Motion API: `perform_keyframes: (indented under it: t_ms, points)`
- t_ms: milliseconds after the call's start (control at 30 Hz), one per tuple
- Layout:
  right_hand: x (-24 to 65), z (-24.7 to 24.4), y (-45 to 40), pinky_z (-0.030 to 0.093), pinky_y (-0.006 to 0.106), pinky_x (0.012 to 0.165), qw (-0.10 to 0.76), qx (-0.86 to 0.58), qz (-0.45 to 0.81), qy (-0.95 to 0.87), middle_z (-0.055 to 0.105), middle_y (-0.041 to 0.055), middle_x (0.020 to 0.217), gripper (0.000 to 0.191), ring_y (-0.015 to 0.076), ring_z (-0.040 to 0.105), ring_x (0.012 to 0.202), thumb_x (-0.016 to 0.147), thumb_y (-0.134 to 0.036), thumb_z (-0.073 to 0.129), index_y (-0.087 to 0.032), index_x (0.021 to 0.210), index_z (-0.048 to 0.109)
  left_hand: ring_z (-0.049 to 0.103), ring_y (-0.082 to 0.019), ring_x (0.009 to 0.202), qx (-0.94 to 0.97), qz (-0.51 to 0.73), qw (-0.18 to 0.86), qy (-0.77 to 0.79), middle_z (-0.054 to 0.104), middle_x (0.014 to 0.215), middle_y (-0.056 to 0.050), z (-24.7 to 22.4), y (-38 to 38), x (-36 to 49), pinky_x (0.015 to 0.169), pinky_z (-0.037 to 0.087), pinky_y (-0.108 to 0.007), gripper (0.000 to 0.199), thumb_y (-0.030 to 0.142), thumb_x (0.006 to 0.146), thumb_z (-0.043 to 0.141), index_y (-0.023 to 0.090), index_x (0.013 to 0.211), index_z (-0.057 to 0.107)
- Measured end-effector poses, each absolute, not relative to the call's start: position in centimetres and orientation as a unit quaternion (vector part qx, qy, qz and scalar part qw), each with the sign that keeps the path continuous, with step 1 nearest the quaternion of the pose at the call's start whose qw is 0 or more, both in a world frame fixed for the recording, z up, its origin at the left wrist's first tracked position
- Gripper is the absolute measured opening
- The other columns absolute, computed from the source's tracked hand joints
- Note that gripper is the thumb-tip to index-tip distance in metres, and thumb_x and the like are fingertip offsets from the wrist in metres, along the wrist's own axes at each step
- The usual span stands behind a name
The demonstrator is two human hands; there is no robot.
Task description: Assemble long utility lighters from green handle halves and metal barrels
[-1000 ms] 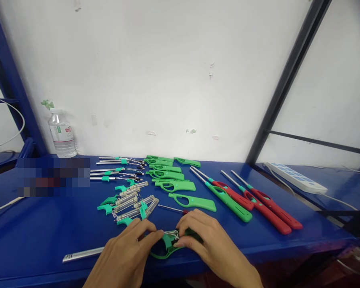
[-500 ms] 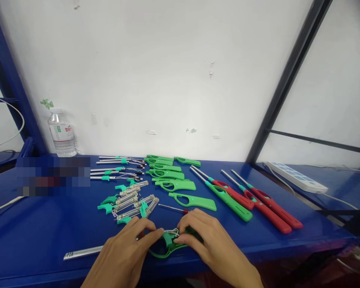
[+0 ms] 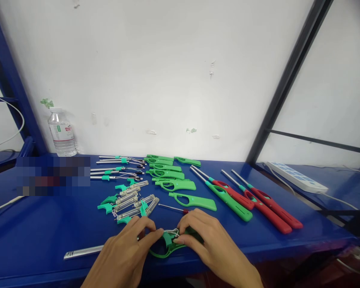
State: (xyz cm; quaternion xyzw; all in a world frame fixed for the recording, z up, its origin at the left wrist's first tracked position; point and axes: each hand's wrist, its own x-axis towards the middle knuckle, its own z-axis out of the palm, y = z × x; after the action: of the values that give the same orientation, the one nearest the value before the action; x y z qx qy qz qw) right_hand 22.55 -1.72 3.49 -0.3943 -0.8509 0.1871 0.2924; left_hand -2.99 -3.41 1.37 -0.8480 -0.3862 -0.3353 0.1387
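Near the table's front edge lies an opened green lighter casing [image 3: 161, 255], with a teal trigger [image 3: 168, 239] in its loop and bent pale wires [image 3: 171, 231] above. My left hand [image 3: 126, 246] is closed, thumb and index finger pinched at the trigger end, over the metal lighter tube [image 3: 84, 252] that sticks out to the left. My right hand [image 3: 210, 240] covers the handle part of the casing, fingers curled and thumb by the wires. Its grip hides most of the handle. Just beyond the hands lies a thin screwdriver [image 3: 171, 208] with a dark red handle.
Clear fuel cartridges and teal triggers [image 3: 132, 200] are piled beyond my left hand. Metal tubes with wires [image 3: 117, 169] lie behind them. Green casing halves [image 3: 174, 184] line the middle. Red and green lighters [image 3: 258, 204] lie right. A water bottle [image 3: 61, 134] stands against the wall.
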Motion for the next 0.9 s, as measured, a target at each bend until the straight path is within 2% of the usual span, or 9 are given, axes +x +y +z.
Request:
perform_keyframes:
  t_ms: [200,300,433,667,900]
  points:
    - [22.6,3.4,-1.7,0.047,0.029,0.085,0.297,-0.385,0.192,-0.853,0.075,-0.0033,0.099,0.014,0.0187,0.068,0.096,0.108,-0.028,0.075,-0.025,0.097,0.067,0.076,-0.018,0.085,-0.861,-0.297,0.086,-0.404,0.072,0.106,-0.005,2.0,-4.4,-2.6,0.066,0.064,-0.023,0.033,0.014,0.107,0.044,0.027,0.117,0.072]
    - [22.6,3.4,-1.7,0.047,0.029,0.085,0.307,-0.379,0.196,-0.851,0.075,-0.0027,0.099,0.017,0.0186,0.068,0.095,0.110,-0.033,0.071,-0.025,0.096,0.068,0.077,-0.020,0.088,-0.856,-0.302,0.097,-0.408,0.072,0.105,-0.005,2.1,-4.6,-2.2,0.068,0.066,-0.024,0.025,0.022,0.110,0.048,0.027,0.115,0.072]
    - [22.5,3.5,-1.7,0.048,0.030,0.084,0.311,-0.379,0.203,-0.848,0.076,-0.0020,0.098,0.023,0.0190,0.069,0.094,0.112,-0.039,0.067,-0.025,0.094,0.068,0.077,-0.022,0.086,-0.852,-0.320,0.129,-0.395,0.073,0.100,-0.005,2.1,-4.7,-1.9,0.065,0.066,-0.025,0.025,0.024,0.110,0.046,0.026,0.108,0.071]
    - [22.6,3.4,-1.7,0.049,0.029,0.089,0.316,-0.367,0.211,-0.849,0.076,-0.0017,0.101,0.025,0.0182,0.069,0.096,0.113,-0.041,0.065,-0.025,0.095,0.068,0.076,-0.022,0.093,-0.861,-0.297,0.092,-0.402,0.073,0.106,-0.003,1.8,-4.6,-2.1,0.072,0.066,-0.027,0.020,0.024,0.111,0.049,0.029,0.116,0.068]
    - [22.7,3.2,-1.6,0.050,0.028,0.086,0.323,-0.355,0.230,-0.846,0.077,-0.0020,0.101,0.023,0.0186,0.069,0.097,0.107,-0.043,0.074,-0.025,0.093,0.069,0.075,-0.022,0.095,-0.863,-0.293,0.069,-0.405,0.071,0.107,-0.002,1.7,-4.6,-2.4,0.073,0.065,-0.028,0.021,0.024,0.112,0.050,0.030,0.118,0.068]
